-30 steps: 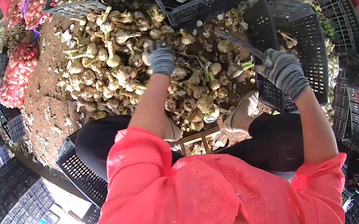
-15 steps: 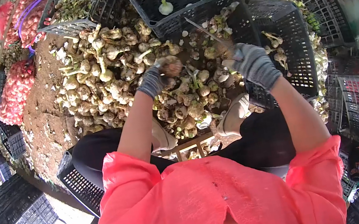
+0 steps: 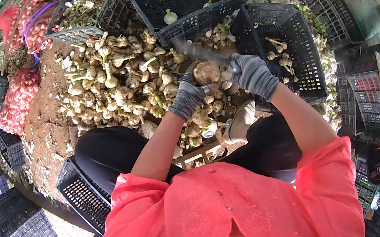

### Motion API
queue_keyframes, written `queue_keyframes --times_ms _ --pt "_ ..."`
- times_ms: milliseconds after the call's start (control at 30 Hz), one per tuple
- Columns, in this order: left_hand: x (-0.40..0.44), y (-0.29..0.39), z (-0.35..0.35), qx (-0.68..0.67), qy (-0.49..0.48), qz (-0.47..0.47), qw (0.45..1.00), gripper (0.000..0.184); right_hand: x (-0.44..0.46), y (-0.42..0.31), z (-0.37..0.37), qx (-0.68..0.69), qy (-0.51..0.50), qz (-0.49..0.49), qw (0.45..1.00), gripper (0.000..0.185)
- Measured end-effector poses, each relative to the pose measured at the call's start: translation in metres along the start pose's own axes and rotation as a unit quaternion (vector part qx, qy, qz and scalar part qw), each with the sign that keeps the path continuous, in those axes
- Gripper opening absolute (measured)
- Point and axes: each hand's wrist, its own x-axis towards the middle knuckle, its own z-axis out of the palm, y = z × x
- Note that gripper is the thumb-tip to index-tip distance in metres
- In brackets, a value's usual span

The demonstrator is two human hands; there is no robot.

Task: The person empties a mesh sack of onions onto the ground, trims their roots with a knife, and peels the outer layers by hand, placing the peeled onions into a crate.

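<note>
My left hand point(image 3: 188, 96), in a grey knit glove, is closed around a garlic bulb point(image 3: 206, 73) with dry, brownish skin. Close by on the right, my right hand point(image 3: 254, 74), also gloved, grips a knife point(image 3: 206, 54). Its blade is blurred and points up and left, past the far side of the bulb. Below and left of both hands spreads a heap of untrimmed garlic point(image 3: 117, 83) with stems and roots. Beyond the hands, a black crate point(image 3: 207, 26) holds a few clean white bulbs point(image 3: 170, 17).
Right of my hands stands another black crate point(image 3: 307, 47) with several small dirty bulbs in it. A crate of trimmings point(image 3: 78, 32) is at the far left. Red net sacks of garlic point(image 3: 19, 100) lie on the left, and a crate point(image 3: 81, 196) sits by my left knee.
My left hand has moved right with a bulb, and my right hand has come slightly left with the knife. The two hands are now close together. The view has shifted a little.
</note>
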Motion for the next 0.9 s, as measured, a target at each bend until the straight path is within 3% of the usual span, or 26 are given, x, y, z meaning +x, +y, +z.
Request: queue_keyframes --times_ms 100,233,267,367,433,500,533,633,700,767,800,867,900 --pt "0.002 -0.007 -0.011 -0.198 0.023 -0.089 0.976 0.055 -0.008 -0.012 0.001 -0.161 -0.086 -0.081 0.98 0.018" --pt "0.015 -0.03 -0.029 -0.445 0.05 -0.208 0.87 0.033 -0.009 -0.021 0.012 -0.199 -0.092 -0.094 0.971 0.023" --pt "0.021 -0.042 -0.034 -0.452 0.06 -0.211 0.864 0.033 -0.009 -0.026 0.008 -0.198 -0.109 -0.072 0.971 0.023" --pt "0.034 -0.116 -0.064 -0.373 0.001 -0.152 0.915 0.034 -0.006 -0.025 0.013 -0.207 -0.131 -0.061 0.968 0.024" --pt "0.034 -0.129 -0.063 -0.257 -0.014 -0.112 0.96 0.032 -0.007 -0.022 0.016 -0.2 -0.117 -0.047 0.972 0.023" --pt "0.049 -0.189 -0.082 -0.133 -0.038 -0.106 0.985 0.032 -0.006 -0.019 0.016 -0.215 -0.111 -0.008 0.97 0.023" --pt "0.014 -0.054 -0.025 -0.356 0.166 -0.247 0.886 0.031 -0.005 -0.013 0.017 -0.205 -0.109 -0.026 0.972 0.023" --pt "0.026 -0.112 -0.049 -0.413 0.162 -0.237 0.864 0.036 -0.007 -0.017 0.006 -0.216 -0.174 0.001 0.961 0.026" --pt "0.022 -0.109 -0.053 -0.342 0.108 -0.174 0.917 0.043 -0.005 0.018 0.021 -0.202 -0.122 -0.007 0.972 0.025" --pt "-0.003 -0.034 -0.026 -0.204 0.016 -0.069 0.976 0.057 -0.006 0.017 0.006 -0.258 -0.144 0.106 0.949 0.024" --pt "-0.019 0.011 -0.009 -0.158 -0.017 -0.026 0.987 0.066 -0.007 0.04 0.005 -0.217 -0.121 0.122 0.961 0.023" --pt "-0.021 0.03 -0.006 -0.086 -0.016 0.004 0.996 0.067 0.0 0.092 0.013 -0.108 -0.125 0.18 0.97 0.018" --pt "-0.022 0.031 -0.004 -0.055 -0.013 0.021 0.998 0.068 0.004 0.097 0.03 0.072 -0.11 0.178 0.975 0.019"
